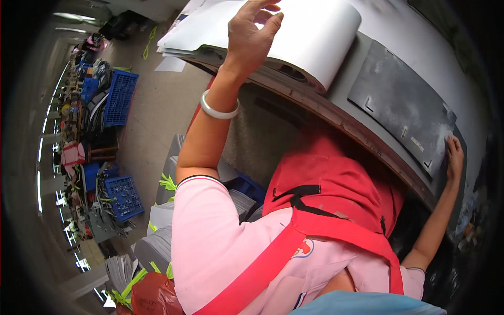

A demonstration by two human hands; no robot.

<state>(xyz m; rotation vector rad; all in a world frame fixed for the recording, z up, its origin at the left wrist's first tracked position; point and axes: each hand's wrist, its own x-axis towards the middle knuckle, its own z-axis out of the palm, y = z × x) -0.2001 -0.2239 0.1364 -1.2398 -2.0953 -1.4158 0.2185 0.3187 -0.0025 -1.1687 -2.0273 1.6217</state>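
Grey workshop floor (149,113) runs down the left side, busy with stock, and across the top right sits a pale grey bench with a brown front edge (336,114). Up on that bench, a thick white sheet curling over in a rounded fold (317,44) lies left of a flat, dark grey rectangular board with whitish smudges (394,94). Over the white sheet comes the left hand (252,34), thumb and fingers apart, nothing visible in its hold. Out at the far right, the right hand (454,157) has its fingertips at the board's right end; whether they grip it or merely rest there, I cannot tell.

So how far along? Midway through handling, I'd judge: the board is down flat, the sheet is beside it rather than over it, and nothing here reads as finished. How much is left, one view won't settle.

Now the count! One board, one big curled sheet, though the layers beneath it won't separate into a number. Two hands, one white bangle (216,114) on the left arm, one red apron (320,178). Two blue lattice crates (122,97) stand out clearly, plus one reddish-brown plastic bag (156,295) low down.
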